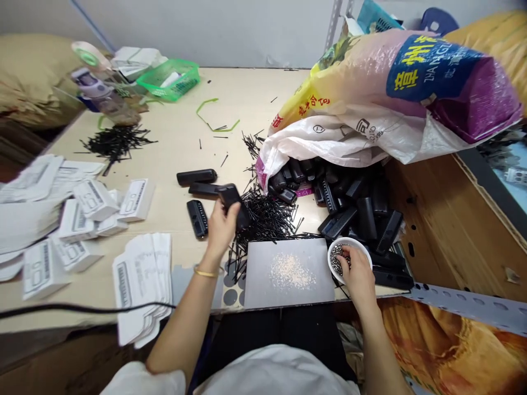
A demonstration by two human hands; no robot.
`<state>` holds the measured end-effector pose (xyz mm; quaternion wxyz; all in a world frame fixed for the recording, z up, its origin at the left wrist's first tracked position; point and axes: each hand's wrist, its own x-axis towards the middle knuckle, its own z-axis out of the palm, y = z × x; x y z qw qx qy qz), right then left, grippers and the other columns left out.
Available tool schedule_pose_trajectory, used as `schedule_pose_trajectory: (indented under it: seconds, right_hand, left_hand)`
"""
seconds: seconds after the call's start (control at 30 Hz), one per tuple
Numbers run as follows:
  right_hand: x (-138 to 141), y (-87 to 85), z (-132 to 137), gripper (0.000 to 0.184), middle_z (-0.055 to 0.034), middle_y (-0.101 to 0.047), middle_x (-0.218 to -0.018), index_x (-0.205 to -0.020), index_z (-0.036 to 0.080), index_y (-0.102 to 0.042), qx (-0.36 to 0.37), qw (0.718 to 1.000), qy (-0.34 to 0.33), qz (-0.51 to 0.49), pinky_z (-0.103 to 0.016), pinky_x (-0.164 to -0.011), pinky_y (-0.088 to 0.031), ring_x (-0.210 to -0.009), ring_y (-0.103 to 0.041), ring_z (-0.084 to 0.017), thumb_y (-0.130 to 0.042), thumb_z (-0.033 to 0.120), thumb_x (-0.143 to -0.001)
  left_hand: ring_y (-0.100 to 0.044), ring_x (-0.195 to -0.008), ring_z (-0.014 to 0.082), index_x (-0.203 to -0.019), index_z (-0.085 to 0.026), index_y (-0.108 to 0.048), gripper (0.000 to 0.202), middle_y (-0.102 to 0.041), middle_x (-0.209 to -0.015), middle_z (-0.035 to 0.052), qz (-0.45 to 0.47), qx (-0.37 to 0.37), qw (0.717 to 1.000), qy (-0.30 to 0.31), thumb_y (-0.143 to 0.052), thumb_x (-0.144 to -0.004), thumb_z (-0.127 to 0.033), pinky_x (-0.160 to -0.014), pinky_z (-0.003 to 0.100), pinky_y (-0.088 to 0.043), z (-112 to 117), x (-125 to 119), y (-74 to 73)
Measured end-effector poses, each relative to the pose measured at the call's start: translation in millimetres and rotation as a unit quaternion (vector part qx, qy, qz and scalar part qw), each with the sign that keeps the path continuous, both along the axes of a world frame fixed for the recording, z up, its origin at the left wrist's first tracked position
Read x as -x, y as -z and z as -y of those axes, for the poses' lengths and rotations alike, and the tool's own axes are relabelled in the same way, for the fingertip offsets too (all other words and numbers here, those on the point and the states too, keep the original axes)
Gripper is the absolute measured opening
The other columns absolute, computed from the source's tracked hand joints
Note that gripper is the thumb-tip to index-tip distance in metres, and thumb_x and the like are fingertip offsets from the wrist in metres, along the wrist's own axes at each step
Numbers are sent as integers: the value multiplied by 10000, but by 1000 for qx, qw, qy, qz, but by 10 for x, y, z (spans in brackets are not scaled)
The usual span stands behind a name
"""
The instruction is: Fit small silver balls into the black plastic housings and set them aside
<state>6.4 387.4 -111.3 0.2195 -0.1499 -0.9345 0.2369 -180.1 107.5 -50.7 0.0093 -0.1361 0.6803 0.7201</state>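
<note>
My left hand (222, 224) is closed round a black plastic casing (234, 204), held up over the table beside a heap of thin black sticks (267, 216). My right hand (357, 269) reaches into a white bowl (364, 247) of small shiny metal pieces (337, 259). Its fingers are bent together among them; what they pinch is too small to make out. Between my hands lies a grey metal plate (259, 269) with pale small bits (291, 271) scattered on it. Left of the held casing lie similar black casings (197, 218).
A printed plastic sack (362, 99) spills many black casings (366, 216) at the right. White boxes (94, 200) and flat cartons (144, 280) lie left. A black cable (82, 310) crosses the front left. Farther back are a green basket (177, 82) and another stick pile (117, 142).
</note>
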Motion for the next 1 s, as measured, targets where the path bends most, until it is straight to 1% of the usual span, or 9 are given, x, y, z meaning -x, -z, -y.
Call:
schedule_pose_trajectory:
  seconds: [0.13,0.27,0.33,0.43,0.57,0.63,0.73,0.87,1.0]
  right_hand:
    - [44,137,-19,441,-64,-567,-791,-776,143,-574,-44,998,4,32,-278,-688,-304,-780,-470,-180,-314,429,-989]
    - [30,101,-10,450,-71,-577,-787,-770,142,-594,-1,1000,14,15,-277,-694,-325,-784,-481,-181,-343,460,-965]
    - [10,39,11,443,-79,-601,-824,-823,130,-625,87,996,31,-2,-274,-704,-371,-768,-510,-168,-407,499,-936]
    - [-17,-91,83,434,-99,-626,-889,-910,101,-639,305,950,50,-30,-254,-696,-448,-742,-561,-141,-567,525,-854]
    - [-9,-264,208,483,-112,-631,-900,-913,85,-627,544,835,57,-56,-219,-650,-488,-700,-581,-116,-745,506,-709]
    - [18,-323,267,487,-100,-632,-884,-907,93,-625,608,790,52,-59,-199,-640,-488,-670,-574,-96,-794,477,-660]
    - [86,-366,379,436,-78,-631,-844,-871,105,-627,637,767,26,-77,-176,-645,-487,-658,-570,-78,-808,434,-651]
    - [197,-372,607,311,-77,-636,-839,-844,106,-638,588,802,-34,-97,-171,-643,-492,-668,-581,-80,-745,379,-739]
    - [238,-337,815,261,-78,-643,-852,-874,104,-630,517,847,-73,-102,-203,-659,-510,-673,-603,-97,-641,363,-851]
  left_hand:
    - [-326,-1317,366,-1321,-67,-437,597,-484,-1279,188,-106,332,935,-59,-672,-791,-212,-1135,484,-144,267,444,-97]
    - [-537,-1065,297,-1170,-65,-568,432,-584,-989,140,-173,340,922,69,-621,-850,-352,-1036,424,-340,-460,534,-148]
    - [-545,-1092,335,-1225,-63,-557,583,-589,-1034,168,-157,303,931,128,-756,-727,-290,-1040,452,-333,-947,606,-160]
    - [-413,-1276,417,-1334,5,-472,837,-474,-1270,247,-112,305,939,113,-821,-586,-134,-1100,481,-228,-1385,780,-210]
    - [-390,-1304,405,-1448,41,-297,943,-386,-1347,297,-22,335,926,175,-734,-615,-20,-1096,476,-246,-1245,983,-313]
    - [-489,-1214,370,-1513,-86,-229,1110,-506,-1248,248,17,285,936,206,-742,-540,68,-1037,508,-348,-1001,973,-345]
    - [-614,-919,253,-1535,-255,-177,1160,-609,-1020,128,67,85,965,240,-752,-575,48,-847,449,-510,-661,698,-342]
    - [-624,-796,159,-1495,-323,-219,1020,-612,-1031,78,101,-184,933,293,-736,-665,-32,-726,325,-549,-516,-11,-246]
    - [-645,-837,168,-1306,-237,-425,776,-631,-1018,54,162,-290,898,289,-749,-633,-28,-717,292,-556,-623,-569,-106]
